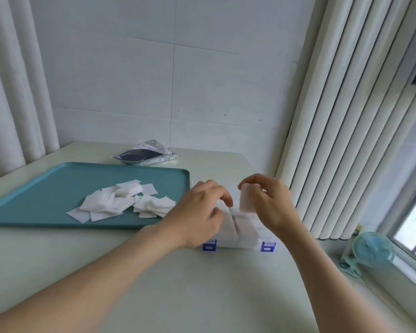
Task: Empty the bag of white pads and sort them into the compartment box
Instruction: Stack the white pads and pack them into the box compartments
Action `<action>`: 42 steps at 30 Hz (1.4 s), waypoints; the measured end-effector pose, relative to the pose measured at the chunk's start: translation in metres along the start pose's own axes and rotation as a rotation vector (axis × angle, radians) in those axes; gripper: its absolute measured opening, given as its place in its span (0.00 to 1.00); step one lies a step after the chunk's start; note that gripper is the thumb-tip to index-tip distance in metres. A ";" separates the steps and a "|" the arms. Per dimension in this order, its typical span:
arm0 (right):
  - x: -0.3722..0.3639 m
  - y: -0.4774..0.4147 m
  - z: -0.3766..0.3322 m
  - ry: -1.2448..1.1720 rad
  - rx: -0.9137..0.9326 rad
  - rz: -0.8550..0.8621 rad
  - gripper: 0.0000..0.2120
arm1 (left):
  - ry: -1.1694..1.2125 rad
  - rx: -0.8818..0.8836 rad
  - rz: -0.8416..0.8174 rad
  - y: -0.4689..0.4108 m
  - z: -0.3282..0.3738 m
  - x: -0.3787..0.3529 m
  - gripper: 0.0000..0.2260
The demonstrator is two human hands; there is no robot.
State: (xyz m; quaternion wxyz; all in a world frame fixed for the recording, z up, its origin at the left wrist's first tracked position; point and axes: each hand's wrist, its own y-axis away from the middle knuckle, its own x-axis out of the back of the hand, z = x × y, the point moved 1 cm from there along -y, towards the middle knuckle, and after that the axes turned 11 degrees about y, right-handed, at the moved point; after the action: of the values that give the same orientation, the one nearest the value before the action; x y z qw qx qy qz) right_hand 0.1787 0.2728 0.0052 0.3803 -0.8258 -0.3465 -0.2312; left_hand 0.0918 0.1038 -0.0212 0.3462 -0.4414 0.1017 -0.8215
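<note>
Mid-sort. Pinching a pad stack in right hand over compartment box, left hand curled onto pads inside, can't tell pinch or press. Next: probably seat stack squarely.

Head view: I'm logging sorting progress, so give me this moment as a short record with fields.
bag: lying behind the tray, apparently emptied
tray: teal, loose pads heaped on it
compartment box: right of tray, blue latches toward person
left hand: fingers curled down into box; grip unclear
right hand: pinches pad stack above box
</note>
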 end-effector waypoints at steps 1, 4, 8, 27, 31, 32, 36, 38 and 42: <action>0.003 0.003 0.006 0.005 -0.028 0.023 0.14 | -0.016 -0.011 -0.016 -0.005 0.003 -0.005 0.17; 0.009 0.007 0.017 0.101 -0.072 0.056 0.14 | -0.079 -0.049 -0.086 -0.019 0.013 -0.019 0.22; 0.012 0.006 0.024 0.247 -0.118 -0.037 0.14 | -0.095 -0.024 -0.120 -0.025 0.019 -0.034 0.22; 0.012 0.011 0.034 0.720 -0.101 -0.141 0.10 | -0.191 -0.135 -0.043 -0.005 0.013 -0.051 0.14; 0.009 0.012 0.032 0.800 -0.105 -0.131 0.10 | -0.189 -0.122 -0.043 -0.005 0.012 -0.050 0.14; 0.009 0.013 0.031 0.806 -0.110 -0.127 0.10 | -0.188 -0.120 -0.042 -0.005 0.012 -0.050 0.14; 0.010 0.012 0.029 0.866 -0.098 -0.072 0.09 | -0.177 -0.122 -0.045 -0.005 0.012 -0.050 0.15; 0.011 0.012 0.030 0.854 -0.116 -0.075 0.10 | -0.172 -0.124 -0.046 -0.005 0.012 -0.050 0.15; 0.014 0.012 0.029 0.837 -0.120 -0.080 0.13 | -0.167 -0.127 -0.040 -0.004 0.012 -0.050 0.14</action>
State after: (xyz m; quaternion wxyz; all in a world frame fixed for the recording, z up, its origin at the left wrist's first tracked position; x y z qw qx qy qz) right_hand 0.2005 0.2961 -0.0090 0.4301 -0.6673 -0.1798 -0.5808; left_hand 0.1184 0.1417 -0.0451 0.3086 -0.5314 0.1155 -0.7804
